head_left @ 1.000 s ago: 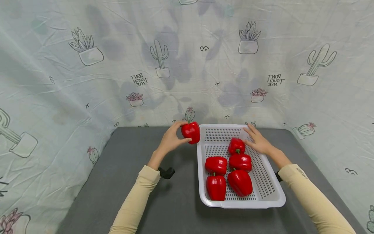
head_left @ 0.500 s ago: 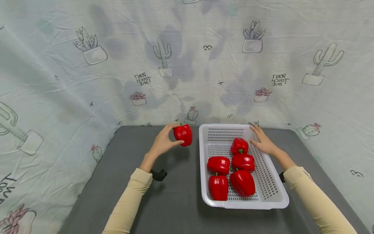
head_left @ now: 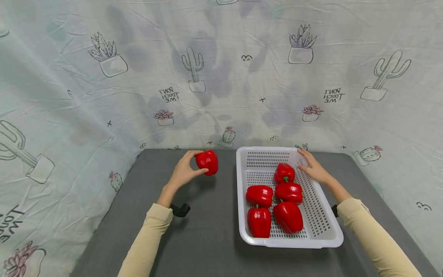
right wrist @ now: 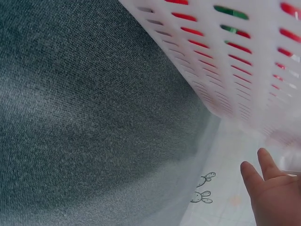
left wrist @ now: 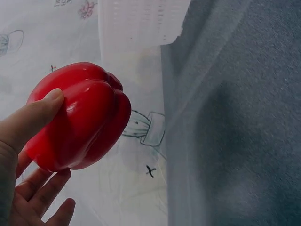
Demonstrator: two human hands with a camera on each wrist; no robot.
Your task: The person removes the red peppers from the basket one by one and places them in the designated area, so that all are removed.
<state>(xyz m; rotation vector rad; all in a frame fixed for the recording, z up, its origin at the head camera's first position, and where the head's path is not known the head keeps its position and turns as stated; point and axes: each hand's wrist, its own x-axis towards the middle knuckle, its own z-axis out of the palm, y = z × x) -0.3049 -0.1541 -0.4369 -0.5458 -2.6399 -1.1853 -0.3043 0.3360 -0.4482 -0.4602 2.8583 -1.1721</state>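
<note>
In the head view my left hand [head_left: 182,171] holds a red bell pepper [head_left: 207,162] between thumb and fingers, above the grey table to the left of a white slotted basket [head_left: 238,200]. The left wrist view shows the thumb [left wrist: 35,115] across the upper side of the held pepper [left wrist: 87,120], with fingertips against its underside. My right hand [head_left: 314,170] rests at the basket's far right rim, its fingers straight and the thumb reaching inward. Several more red peppers lie in the basket, among them one pepper [head_left: 284,173] nearest that hand.
The dark grey table [head_left: 207,238] extends left and in front of the basket. Behind it hangs a pale curtain [head_left: 221,77] printed with cacti. Black wrist-worn gear [head_left: 180,210] sticks out beneath the left wrist.
My left hand has carried the pepper leftward from the basket's left rim and slightly lower. The right hand stays at the rim. The view has shifted slightly.
</note>
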